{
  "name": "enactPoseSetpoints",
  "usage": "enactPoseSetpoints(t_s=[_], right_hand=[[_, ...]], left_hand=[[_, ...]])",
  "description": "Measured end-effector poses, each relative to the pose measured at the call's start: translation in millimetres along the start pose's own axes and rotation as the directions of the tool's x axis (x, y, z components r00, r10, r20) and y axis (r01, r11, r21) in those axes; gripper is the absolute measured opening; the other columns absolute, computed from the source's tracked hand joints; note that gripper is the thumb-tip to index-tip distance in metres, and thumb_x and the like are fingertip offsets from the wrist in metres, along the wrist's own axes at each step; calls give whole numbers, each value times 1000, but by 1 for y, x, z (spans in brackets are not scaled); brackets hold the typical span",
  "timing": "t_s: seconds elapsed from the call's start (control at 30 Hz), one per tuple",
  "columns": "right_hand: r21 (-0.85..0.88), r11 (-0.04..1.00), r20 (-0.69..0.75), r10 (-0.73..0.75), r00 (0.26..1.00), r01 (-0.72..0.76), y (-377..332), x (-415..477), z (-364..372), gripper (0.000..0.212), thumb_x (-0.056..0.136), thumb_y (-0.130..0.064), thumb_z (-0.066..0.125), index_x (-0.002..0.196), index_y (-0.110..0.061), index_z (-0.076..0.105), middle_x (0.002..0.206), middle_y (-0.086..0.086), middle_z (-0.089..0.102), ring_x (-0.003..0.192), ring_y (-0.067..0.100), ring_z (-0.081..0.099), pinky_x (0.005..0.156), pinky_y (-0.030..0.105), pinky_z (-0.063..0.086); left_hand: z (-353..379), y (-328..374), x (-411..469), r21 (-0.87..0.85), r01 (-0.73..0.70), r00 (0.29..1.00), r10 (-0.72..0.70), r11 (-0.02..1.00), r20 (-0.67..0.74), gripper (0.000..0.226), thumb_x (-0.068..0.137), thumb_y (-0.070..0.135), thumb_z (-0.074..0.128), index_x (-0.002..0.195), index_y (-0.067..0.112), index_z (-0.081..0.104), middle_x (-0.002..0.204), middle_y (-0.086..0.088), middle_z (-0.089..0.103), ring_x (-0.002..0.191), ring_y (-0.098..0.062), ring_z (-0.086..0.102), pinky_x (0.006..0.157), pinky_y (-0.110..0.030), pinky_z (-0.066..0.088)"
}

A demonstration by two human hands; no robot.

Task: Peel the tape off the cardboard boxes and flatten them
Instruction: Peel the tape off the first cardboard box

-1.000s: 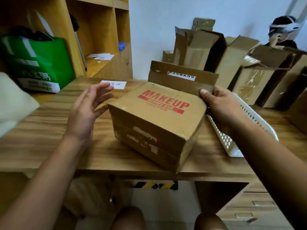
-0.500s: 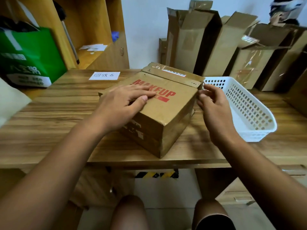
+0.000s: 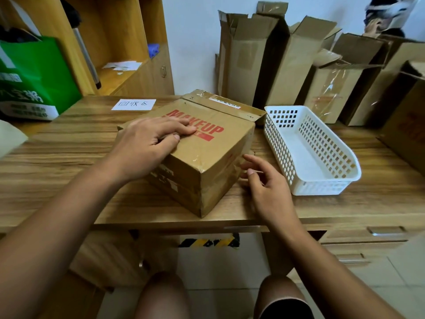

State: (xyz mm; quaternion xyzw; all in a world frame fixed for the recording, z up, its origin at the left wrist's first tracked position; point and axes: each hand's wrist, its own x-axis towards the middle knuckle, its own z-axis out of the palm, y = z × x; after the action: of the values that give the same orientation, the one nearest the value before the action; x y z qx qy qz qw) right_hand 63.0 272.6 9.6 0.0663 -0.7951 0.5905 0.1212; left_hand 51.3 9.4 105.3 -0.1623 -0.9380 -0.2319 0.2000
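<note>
A brown cardboard box [image 3: 213, 157] with red "MAKEUP" lettering sits near the front edge of the wooden desk [image 3: 69, 146], one corner toward me. Clear tape runs over its near corner and along the back flap. My left hand [image 3: 149, 143] rests flat on the box top, fingers straight over the lettering. My right hand [image 3: 266, 185] hovers beside the box's right face, fingers relaxed, holding nothing.
A white perforated plastic basket [image 3: 322, 180] stands right of the box. Several opened cardboard boxes [image 3: 271, 61] lean against the back wall. A green bag [image 3: 34, 77] sits at the left by wooden shelves, and a paper label [image 3: 133, 104] lies behind the box.
The back flap has been pressed down. My left hand came down onto the box top and stays there. My right hand left the back right corner and dropped beside the right face.
</note>
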Motion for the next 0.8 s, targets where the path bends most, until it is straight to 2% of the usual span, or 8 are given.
enactPoseSetpoints(t_s=[0.2, 0.3, 0.4, 0.6, 0.7, 0.8], right_hand=[[23, 1000, -8, 7, 1000, -7, 2, 3, 2, 32, 104, -18, 54, 130, -31, 66, 122, -13, 69, 112, 6, 66, 97, 40, 57], [-32, 999, -4, -10, 1000, 10, -2, 1, 0, 31, 104, -18, 54, 130, -30, 67, 123, -16, 68, 113, -2, 63, 99, 28, 54], [-65, 998, -5, -22, 1000, 22, -3, 2, -2, 30, 104, -18, 55, 128, -29, 68, 122, -17, 67, 112, -6, 59, 95, 12, 47], [-85, 994, -2, -62, 998, 62, -3, 0, -1, 25, 103, -13, 54, 115, -23, 73, 111, -15, 69, 105, -2, 62, 92, 18, 50], [-5, 998, -54, -65, 996, 65, -1, -1, 0, 22, 102, -11, 54, 109, -23, 72, 110, -16, 70, 107, 0, 63, 94, 26, 53], [66, 994, -70, -76, 995, 81, -4, -3, -1, 26, 101, -7, 55, 118, -21, 69, 117, -17, 68, 113, -6, 60, 95, 14, 48]], left_hand=[[2, -2, 1, -26, -12, 1000, 12, 1000, 7, 45, 89, 44, 38, 123, 45, 67, 134, 28, 57, 127, 7, 44, 100, -36, 35], [2, -2, 0, -34, -14, 1000, 14, 999, 3, 45, 89, 44, 37, 123, 45, 67, 134, 28, 57, 130, 4, 46, 105, -41, 36], [1, 0, 0, -42, -4, 1000, 5, 999, 14, 45, 89, 43, 37, 123, 46, 66, 134, 30, 56, 131, 2, 45, 108, -46, 35], [1, 0, 0, -48, -12, 1000, 12, 999, 10, 45, 88, 43, 37, 123, 47, 66, 134, 31, 55, 132, 4, 45, 109, -48, 34], [1, 0, 0, -40, -10, 1000, 11, 999, 10, 45, 88, 44, 36, 123, 48, 65, 134, 32, 55, 131, 4, 44, 108, -47, 35], [1, 1, 0, -40, -7, 1000, 8, 999, 12, 46, 87, 45, 35, 123, 48, 65, 135, 31, 54, 131, 5, 44, 108, -46, 34]])
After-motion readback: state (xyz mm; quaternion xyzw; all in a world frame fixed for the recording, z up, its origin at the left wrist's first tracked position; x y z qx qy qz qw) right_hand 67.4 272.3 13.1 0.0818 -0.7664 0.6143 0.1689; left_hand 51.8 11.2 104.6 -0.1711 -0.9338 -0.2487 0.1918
